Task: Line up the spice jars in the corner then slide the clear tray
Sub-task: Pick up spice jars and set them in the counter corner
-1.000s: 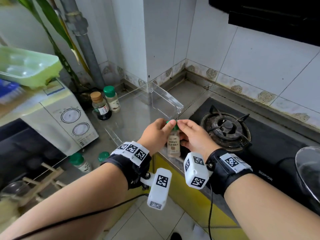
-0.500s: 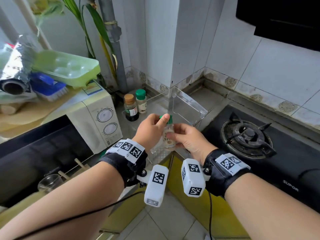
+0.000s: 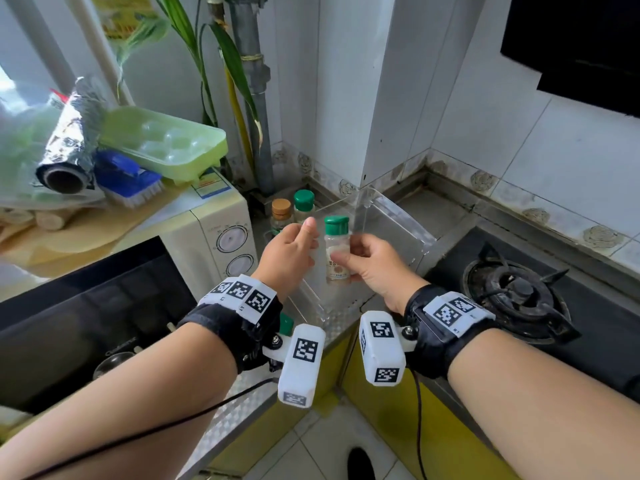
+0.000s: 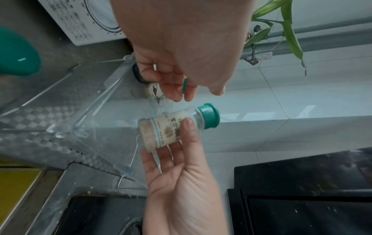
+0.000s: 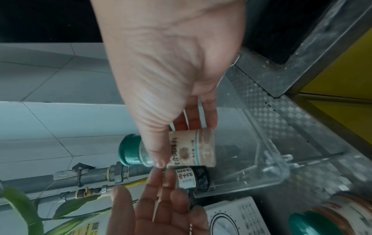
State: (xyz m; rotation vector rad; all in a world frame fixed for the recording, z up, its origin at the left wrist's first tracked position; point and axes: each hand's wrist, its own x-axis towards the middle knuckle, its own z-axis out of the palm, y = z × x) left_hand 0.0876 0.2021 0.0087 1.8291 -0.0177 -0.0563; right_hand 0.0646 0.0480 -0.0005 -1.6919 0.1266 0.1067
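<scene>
A clear spice jar (image 3: pixel 336 252) with a green cap and pale powder hangs upright over the clear tray (image 3: pixel 398 223). My right hand (image 3: pixel 346 259) pinches its labelled body between thumb and fingers (image 5: pixel 159 160). My left hand (image 3: pixel 310 239) hovers just left of the jar with relaxed fingers (image 4: pixel 177 93), not touching it. In the corner by the pipe stand a brown-capped jar (image 3: pixel 281 211) and a green-capped jar (image 3: pixel 304 204). Another green-capped jar (image 3: pixel 286 323) shows behind my left wrist near the counter's front edge, largely hidden.
A white microwave (image 3: pixel 221 230) stands left of the corner jars, with a green egg tray (image 3: pixel 162 143), a blue brush and a foil roll on top. The gas stove (image 3: pixel 516 296) lies to the right. A grey pipe (image 3: pixel 252 98) and plant leaves fill the corner.
The jar has risen and moved toward the corner in my right hand. My left hand has let go of its cap and drawn slightly left. The head view has swung left.
</scene>
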